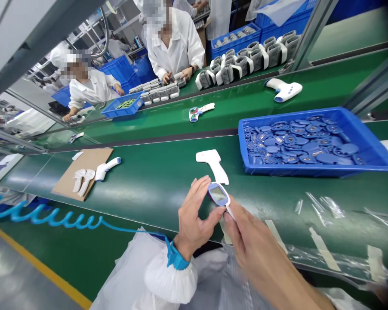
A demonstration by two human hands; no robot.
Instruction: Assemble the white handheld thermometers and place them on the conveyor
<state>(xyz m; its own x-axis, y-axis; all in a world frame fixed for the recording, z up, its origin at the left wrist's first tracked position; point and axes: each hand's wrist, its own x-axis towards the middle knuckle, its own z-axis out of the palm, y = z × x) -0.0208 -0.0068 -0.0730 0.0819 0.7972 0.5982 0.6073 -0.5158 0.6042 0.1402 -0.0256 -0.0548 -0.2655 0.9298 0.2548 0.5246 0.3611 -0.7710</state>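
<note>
A white infrared thermometer [219, 194] with a blue-rimmed display is held over the near edge of the green bench, its screen facing up. My right hand [250, 232] is closed around its handle, which is mostly hidden by the fingers. From the left, my left hand [195, 215] grips the head, fingertips at its far side and thumb at its lower edge. A teal wrist strap [177, 257] circles my left wrist. Just beyond my hands lies a white thermometer shell half [215, 163] on the bench.
A blue tray [310, 172] full of blue oval covers stands at right. On the left, cardboard [65, 181] bears white shell parts [84, 180], beside another thermometer [106, 168]. A coiled teal cord [61, 219] runs to my strap. Two co-workers sit across the conveyor [168, 120].
</note>
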